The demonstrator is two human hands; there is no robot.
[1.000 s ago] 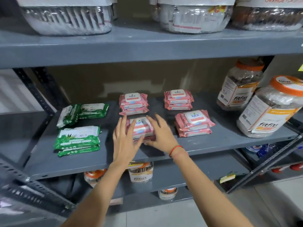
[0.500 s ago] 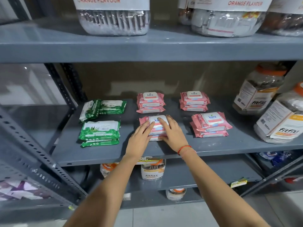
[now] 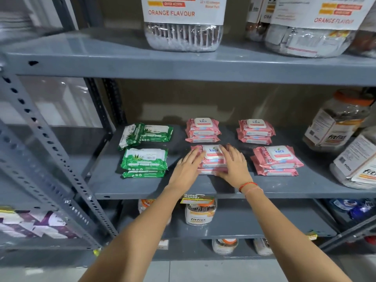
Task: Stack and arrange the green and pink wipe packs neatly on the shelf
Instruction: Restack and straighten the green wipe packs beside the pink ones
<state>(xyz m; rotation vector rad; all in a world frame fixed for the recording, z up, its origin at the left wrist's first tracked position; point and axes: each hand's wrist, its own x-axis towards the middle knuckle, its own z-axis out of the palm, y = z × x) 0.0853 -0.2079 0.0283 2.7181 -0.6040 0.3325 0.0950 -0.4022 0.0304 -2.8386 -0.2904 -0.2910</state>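
Note:
On the grey middle shelf point(image 3: 142, 188) lie pink wipe packs in several short stacks. My left hand point(image 3: 188, 167) and my right hand point(image 3: 234, 164) press against the two sides of the front middle pink stack point(image 3: 212, 157), fingers flat along it. Other pink stacks sit behind it point(image 3: 202, 130), at the back right point(image 3: 255, 131) and at the front right point(image 3: 277, 159). A green stack point(image 3: 144, 161) lies at the front left. Behind it are two more green packs point(image 3: 156, 133), one tilted on its side.
Large clear jars with orange lids point(image 3: 337, 123) stand at the shelf's right end. The upper shelf point(image 3: 183, 64) carries big jars labelled orange flavour. A perforated grey upright point(image 3: 50, 157) slants at the left. More jars point(image 3: 200, 214) sit on the lower shelf.
The view has shifted left and closer. My hands have closed in from resting on top of the front middle pink stack to flanking its sides.

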